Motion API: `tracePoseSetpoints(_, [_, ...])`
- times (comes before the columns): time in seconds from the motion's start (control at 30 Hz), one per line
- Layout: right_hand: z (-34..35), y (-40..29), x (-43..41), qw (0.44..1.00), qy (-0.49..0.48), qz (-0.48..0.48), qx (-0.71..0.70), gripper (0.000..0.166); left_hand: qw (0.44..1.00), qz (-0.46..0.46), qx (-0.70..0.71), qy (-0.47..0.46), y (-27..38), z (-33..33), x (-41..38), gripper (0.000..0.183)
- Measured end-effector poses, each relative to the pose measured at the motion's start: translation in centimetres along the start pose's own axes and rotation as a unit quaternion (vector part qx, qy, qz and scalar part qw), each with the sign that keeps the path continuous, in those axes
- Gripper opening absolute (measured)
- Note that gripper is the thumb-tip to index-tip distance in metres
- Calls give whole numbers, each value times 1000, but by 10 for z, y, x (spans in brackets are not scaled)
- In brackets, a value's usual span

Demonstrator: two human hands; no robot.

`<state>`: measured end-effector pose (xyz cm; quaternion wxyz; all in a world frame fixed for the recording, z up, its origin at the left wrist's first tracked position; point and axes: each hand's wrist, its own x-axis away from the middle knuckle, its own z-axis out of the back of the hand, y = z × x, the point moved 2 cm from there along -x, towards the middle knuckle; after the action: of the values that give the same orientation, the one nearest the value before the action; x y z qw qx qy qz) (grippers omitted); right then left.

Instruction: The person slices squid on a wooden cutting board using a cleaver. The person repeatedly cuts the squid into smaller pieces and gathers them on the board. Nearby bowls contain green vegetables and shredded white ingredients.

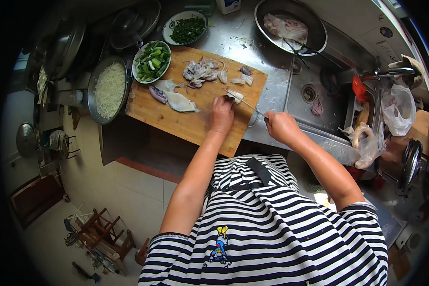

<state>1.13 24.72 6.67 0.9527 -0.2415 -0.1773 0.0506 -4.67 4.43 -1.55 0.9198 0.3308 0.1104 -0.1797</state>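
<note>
A wooden cutting board (157, 109) lies on the counter in front of me. My left hand (221, 112) presses a white piece of squid (238, 95) against it, fingers curled, fingertips partly hidden. The kitchen knife (248, 104) is gripped in my right hand (281, 128), its blade at that piece. Beyond the blade are several cut squid strips (243, 79) and a darker scrap (245, 69). A heap of squid tentacles (203, 71) rests near the board's far edge. Left of my left hand lies a flattened squid body (180, 100) with purplish skin.
A bowl of cut scallions (152, 62) overlaps the board's left corner. Beside it are a pan of minced white pieces (109, 89) and a bowl of chopped greens (186, 30). A metal basin (323, 26) with bagged meat stands by the sink (321, 118) at right.
</note>
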Motion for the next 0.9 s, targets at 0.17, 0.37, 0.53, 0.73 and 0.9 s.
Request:
tracePoseSetpoints(0.17, [3, 1, 11, 999, -26, -21, 40, 9, 1000, -6, -1, -21, 2, 2, 1, 15])
tracePoseSetpoints(0.37, [-2, -6, -8, 997, -60, -16, 48, 9, 998, -7, -23, -50, 0, 3, 2, 15])
tracePoseSetpoints(0.53, [-32, -19, -54, 1000, 19, -3, 8, 8, 995, 7, -49, -85, -1, 3, 2, 13])
tracePoseSetpoints(0.73, [2, -10, -18, 999, 20, -14, -37, 10, 1000, 10, 1, 3, -4, -5, 5, 12])
tracePoseSetpoints(0.9, [2, 0, 12, 999, -31, -21, 3, 10, 999, 13, -18, -25, -2, -1, 3, 15])
